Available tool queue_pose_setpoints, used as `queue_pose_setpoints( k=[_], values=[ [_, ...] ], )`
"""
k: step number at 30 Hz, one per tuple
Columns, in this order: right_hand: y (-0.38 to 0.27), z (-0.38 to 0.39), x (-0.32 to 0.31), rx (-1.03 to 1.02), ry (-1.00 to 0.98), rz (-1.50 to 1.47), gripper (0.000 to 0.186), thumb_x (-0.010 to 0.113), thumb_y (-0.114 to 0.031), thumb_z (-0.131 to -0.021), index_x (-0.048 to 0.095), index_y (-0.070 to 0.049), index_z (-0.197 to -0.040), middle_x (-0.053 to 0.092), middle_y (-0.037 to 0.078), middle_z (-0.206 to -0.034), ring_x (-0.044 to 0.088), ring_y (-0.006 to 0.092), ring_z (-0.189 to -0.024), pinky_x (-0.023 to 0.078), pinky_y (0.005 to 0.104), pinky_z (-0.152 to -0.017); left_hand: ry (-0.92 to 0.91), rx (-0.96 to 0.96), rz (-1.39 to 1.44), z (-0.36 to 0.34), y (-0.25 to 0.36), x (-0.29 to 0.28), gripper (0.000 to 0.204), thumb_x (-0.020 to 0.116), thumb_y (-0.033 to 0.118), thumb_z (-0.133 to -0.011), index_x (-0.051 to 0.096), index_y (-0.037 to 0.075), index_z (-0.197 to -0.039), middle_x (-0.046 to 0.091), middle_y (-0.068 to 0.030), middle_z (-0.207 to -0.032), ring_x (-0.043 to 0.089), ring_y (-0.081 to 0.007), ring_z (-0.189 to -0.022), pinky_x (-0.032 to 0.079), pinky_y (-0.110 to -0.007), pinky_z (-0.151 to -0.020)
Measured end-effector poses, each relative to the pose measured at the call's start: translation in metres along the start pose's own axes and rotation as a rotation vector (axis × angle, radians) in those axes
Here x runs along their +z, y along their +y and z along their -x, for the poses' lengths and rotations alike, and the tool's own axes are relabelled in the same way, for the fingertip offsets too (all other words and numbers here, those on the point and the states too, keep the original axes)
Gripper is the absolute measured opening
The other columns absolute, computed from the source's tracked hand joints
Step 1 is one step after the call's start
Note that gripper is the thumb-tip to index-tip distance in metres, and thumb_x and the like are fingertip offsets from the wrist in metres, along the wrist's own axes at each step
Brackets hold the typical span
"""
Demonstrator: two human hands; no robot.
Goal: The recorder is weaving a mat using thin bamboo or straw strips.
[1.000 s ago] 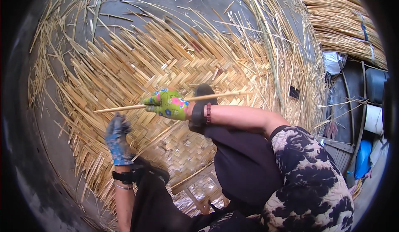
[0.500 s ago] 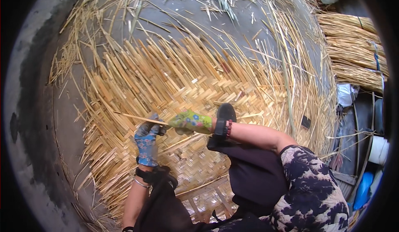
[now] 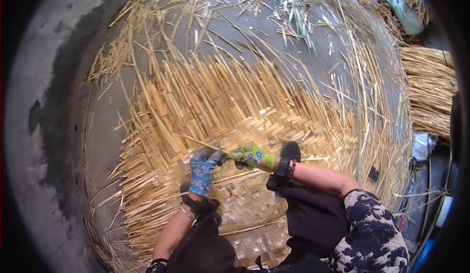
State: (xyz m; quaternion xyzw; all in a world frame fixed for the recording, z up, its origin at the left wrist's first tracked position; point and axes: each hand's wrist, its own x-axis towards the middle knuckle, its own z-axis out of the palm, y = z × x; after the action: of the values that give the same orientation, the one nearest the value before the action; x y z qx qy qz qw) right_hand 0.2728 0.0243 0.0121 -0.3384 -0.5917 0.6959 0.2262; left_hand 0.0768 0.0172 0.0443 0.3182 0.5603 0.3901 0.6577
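Both hands, the blue-gloved left hand [image 3: 201, 171] and the green-gloved right hand [image 3: 253, 156], sit fingertips to fingertips with one thin strip pinched between their fingers. Under and around them spreads a big woven mat [image 3: 254, 194], its long unwoven ends [image 3: 181, 96] fanning away beyond the hands, leaning left. From where I stand, the left forearm slants in from lower left, hand upward; the right forearm reaches across from the right, nearly level. Its wrist is just beside a dark sandal [image 3: 290, 151]. The mat is straw-yellow, in a zigzag weave. Smallest, the pinched strip [image 3: 191, 138] is slender and pale tan, slanting away past the left hand's fingertips, its bare tip pointing far-left.
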Motion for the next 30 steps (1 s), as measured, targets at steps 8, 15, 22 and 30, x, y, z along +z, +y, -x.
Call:
queue_pose_setpoints(
  k=[8,15,22,30],
  values=[
    [-0.029,-0.007,0.016,0.396,0.129,-0.065,0.045,0.050,-0.046,-0.083,0.061,-0.006,-0.102,0.055,0.001,-0.065,0.047,0.0073,-0.060,0.037,0.0221,-0.053,0.045,-0.024,0.074,0.002,0.003,-0.003,0.023,0.061,0.008,-0.078,0.057,-0.005,-0.098,0.061,-0.0072,-0.074,0.055,-0.0108,-0.058,0.043,-0.021,-0.052],
    [-0.026,-0.008,0.044,0.370,0.322,0.077,0.028,0.050,-0.027,-0.086,0.060,-0.004,-0.100,0.053,0.002,-0.064,0.048,0.0104,-0.057,0.040,0.0281,-0.052,0.125,-0.189,0.157,0.000,-0.003,-0.003,0.013,0.056,0.011,-0.077,0.057,-0.002,-0.082,0.059,-0.0073,-0.070,0.057,-0.0142,-0.060,0.048,-0.025,-0.056],
    [-0.015,-0.015,0.037,0.151,0.324,0.522,0.019,0.052,-0.013,-0.085,0.060,-0.005,-0.100,0.052,0.002,-0.063,0.045,0.0074,-0.051,0.035,0.0237,-0.045,0.065,-0.074,0.189,-0.004,-0.017,-0.015,0.015,0.053,0.009,-0.078,0.056,-0.002,-0.087,0.060,-0.0069,-0.071,0.059,-0.0150,-0.059,0.050,-0.026,-0.055],
    [-0.010,-0.014,0.033,0.190,0.320,0.552,0.019,0.054,-0.013,-0.084,0.059,-0.002,-0.099,0.054,0.006,-0.066,0.048,0.0091,-0.054,0.040,0.0237,-0.049,0.112,-0.131,0.200,-0.006,-0.012,-0.013,0.015,0.055,0.006,-0.077,0.056,-0.004,-0.088,0.061,-0.0088,-0.071,0.060,-0.0160,-0.060,0.051,-0.027,-0.055]
  ],
)
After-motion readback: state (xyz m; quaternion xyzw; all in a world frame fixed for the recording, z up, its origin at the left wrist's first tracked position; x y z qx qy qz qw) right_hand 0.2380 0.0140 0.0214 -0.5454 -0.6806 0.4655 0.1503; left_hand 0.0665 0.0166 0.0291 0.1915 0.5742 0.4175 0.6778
